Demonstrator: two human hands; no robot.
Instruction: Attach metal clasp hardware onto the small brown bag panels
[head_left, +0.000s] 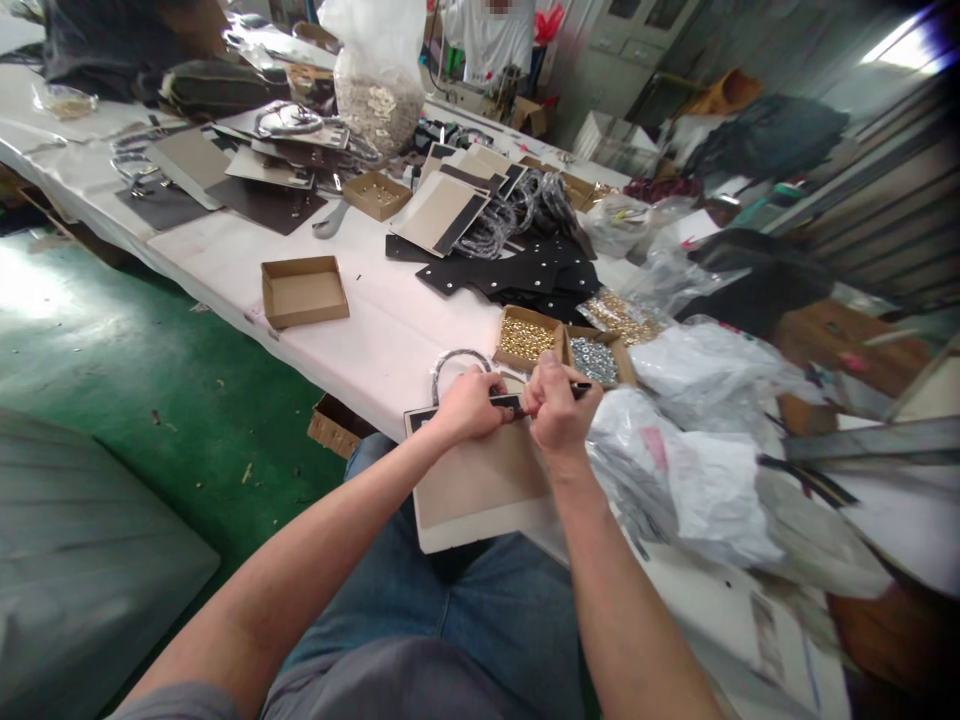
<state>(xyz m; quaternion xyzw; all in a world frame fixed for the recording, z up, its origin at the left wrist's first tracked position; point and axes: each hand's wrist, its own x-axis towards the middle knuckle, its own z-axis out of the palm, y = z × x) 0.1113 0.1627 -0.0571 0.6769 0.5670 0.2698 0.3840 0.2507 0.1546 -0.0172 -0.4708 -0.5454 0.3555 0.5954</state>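
A flat beige panel point(480, 485) with a black strip point(421, 422) along its far edge rests partly over my lap, at the front edge of the table. My left hand point(474, 403) grips the panel at the strip, fingers bent and thumb pressing near the middle. Close beside it, my right hand point(559, 402) is closed around a thin pointed tool with a dark handle point(581, 390), its tip directed at the strip. The tip itself is hard to make out. A plastic-wrapped loop handle point(436, 376) curves out beyond the panel's far edge.
Just past my hands stand a cardboard box of gold-coloured fittings point(527, 338) and one of silver washers point(592, 358). Black studded pieces point(517, 272) and stacked panels point(439, 212) lie behind. An open box point(306, 292) is left; plastic bags point(690, 470) crowd the right.
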